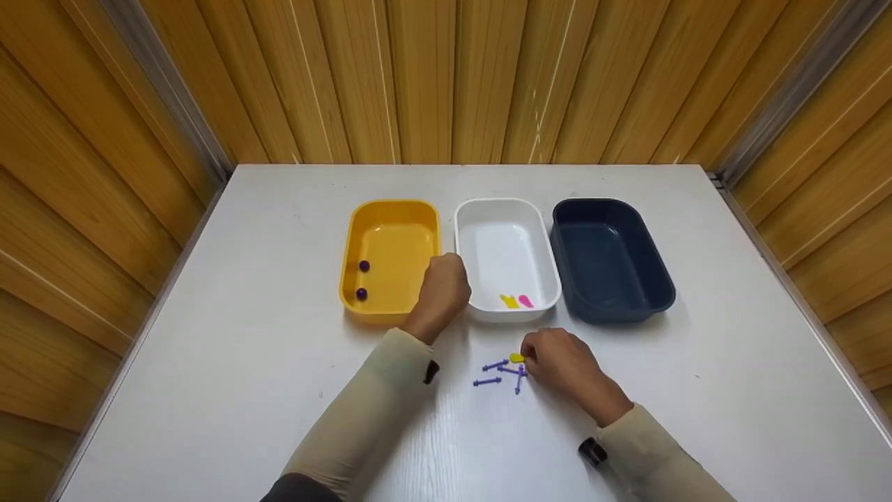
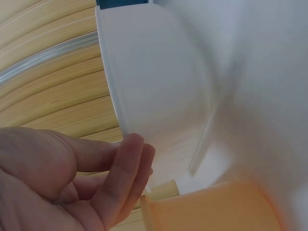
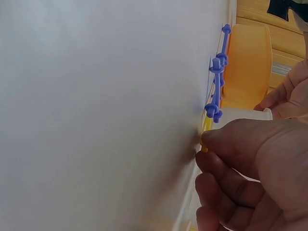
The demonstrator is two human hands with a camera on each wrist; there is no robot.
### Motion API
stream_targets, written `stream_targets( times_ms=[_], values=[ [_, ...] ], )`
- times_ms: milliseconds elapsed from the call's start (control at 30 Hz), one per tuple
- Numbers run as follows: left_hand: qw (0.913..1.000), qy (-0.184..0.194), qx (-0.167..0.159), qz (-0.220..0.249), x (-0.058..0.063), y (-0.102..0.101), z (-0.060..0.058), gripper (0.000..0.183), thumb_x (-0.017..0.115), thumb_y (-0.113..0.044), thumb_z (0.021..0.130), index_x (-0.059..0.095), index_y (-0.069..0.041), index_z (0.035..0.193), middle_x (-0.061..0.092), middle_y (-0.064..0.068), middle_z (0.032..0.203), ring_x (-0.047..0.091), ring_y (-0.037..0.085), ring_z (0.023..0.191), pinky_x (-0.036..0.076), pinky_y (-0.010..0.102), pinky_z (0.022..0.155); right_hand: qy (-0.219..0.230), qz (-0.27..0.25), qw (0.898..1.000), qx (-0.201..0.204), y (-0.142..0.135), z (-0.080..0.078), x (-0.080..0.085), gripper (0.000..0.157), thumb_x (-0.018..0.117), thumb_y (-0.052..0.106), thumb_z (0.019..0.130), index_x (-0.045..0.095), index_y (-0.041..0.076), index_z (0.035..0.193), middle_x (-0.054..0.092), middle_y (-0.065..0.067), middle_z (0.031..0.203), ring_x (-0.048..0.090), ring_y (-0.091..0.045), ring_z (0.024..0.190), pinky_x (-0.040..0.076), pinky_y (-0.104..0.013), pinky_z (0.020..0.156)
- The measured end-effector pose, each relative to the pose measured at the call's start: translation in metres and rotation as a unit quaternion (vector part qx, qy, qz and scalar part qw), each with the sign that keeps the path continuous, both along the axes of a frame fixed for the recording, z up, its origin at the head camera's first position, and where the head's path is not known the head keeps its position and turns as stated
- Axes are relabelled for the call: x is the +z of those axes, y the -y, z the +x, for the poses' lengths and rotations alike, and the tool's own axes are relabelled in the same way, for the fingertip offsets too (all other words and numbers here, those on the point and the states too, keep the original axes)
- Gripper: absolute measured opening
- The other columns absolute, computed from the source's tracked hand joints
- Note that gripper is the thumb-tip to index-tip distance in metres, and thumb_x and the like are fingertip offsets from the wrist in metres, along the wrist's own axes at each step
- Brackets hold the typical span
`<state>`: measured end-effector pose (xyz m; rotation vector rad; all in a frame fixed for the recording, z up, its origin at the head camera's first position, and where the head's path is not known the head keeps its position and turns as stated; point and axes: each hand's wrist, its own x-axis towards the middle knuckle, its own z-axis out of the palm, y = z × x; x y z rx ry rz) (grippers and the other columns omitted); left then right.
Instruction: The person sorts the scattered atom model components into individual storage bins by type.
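My left hand is at the near left rim of the white bin, fingers curled against that rim in the left wrist view. A small flat yellow piece is pinched between my right hand's thumb and forefinger; its edge shows in the right wrist view. That right hand is low over the table, just right of several purple dumbbell-shaped pegs. Inside the white bin, near its front wall, lie another yellow piece and a pink drop-shaped piece.
Left of the white bin stands a yellow bin with two dark purple balls along its left side. A dark blue bin stands on the right. The white table has wood-patterned walls around it.
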<state>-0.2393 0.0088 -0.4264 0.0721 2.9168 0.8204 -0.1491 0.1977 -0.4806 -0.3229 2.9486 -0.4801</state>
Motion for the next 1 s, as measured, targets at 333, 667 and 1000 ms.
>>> stream_targets(
  times_ms=[333, 667, 1000],
  values=[
    [1.0000, -0.003, -0.004, -0.002, -0.0004, -0.0006, -0.0007, 0.021, 0.054, 0.001, 0.097, 0.070, 0.005, 0.110, 0.071, 0.013, 0.088, 0.060, 0.021, 0.072, 0.050, 0.027, 0.061, -0.030, 0.036, 0.999, 0.007, 0.0013, -0.0026, -0.0013, 0.014, 0.068, 0.002, 0.079, 0.068, 0.014, 0.070, 0.062, 0.002, 0.066, 0.052, -0.016, 0.064, 0.047, -0.036, 0.062],
    [0.9995, 0.030, 0.003, 0.006, 0.0005, -0.0026, -0.0011, 0.023, 0.055, -0.001, 0.098, 0.069, 0.004, 0.117, 0.067, 0.011, 0.084, 0.061, 0.020, 0.070, 0.044, 0.022, 0.052, 0.016, 0.036, 0.999, -0.007, 0.0031, -0.0045, -0.0028, 0.005, 0.069, 0.006, 0.078, 0.070, 0.011, 0.079, 0.063, 0.000, 0.073, 0.053, -0.018, 0.068, 0.047, -0.036, 0.064],
    [0.9998, 0.006, 0.006, -0.015, 0.0003, -0.0020, -0.0009, 0.019, 0.056, 0.000, 0.097, 0.069, 0.004, 0.110, 0.070, 0.013, 0.087, 0.059, 0.020, 0.069, 0.046, 0.025, 0.055, 0.002, -0.016, 1.000, -0.022, 0.0016, -0.0047, 0.0063, 0.006, 0.067, 0.008, 0.082, 0.068, 0.012, 0.077, 0.059, 0.002, 0.070, 0.050, -0.016, 0.065, 0.040, -0.031, 0.060]
  ],
)
